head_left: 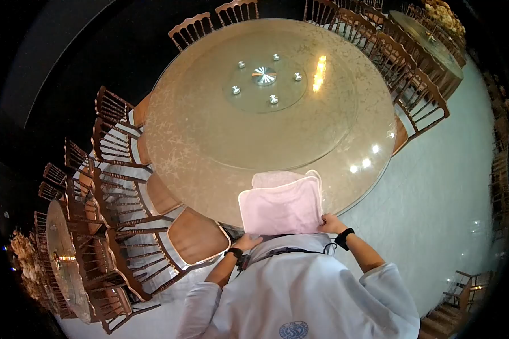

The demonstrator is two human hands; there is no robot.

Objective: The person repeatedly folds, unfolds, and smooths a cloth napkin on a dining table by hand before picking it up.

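A pink cloth point(280, 208) with a pale stitched border lies in loose layers at the near edge of the round table point(201, 141). At its lower right corner, my right hand point(332, 224) is closed on the edge, thumb on top. My left hand point(247, 243) is closed at the lower left corner, its fingertips partly hidden below the cloth. Each wrist wears a dark band.
A glass turntable point(266, 133) covers the table's middle, with a shiny metal hub point(264, 75) and several small metal knobs. Wooden chairs line the left and right sides; one chair seat point(198, 236) is close by my left hand. More round tables stand beyond.
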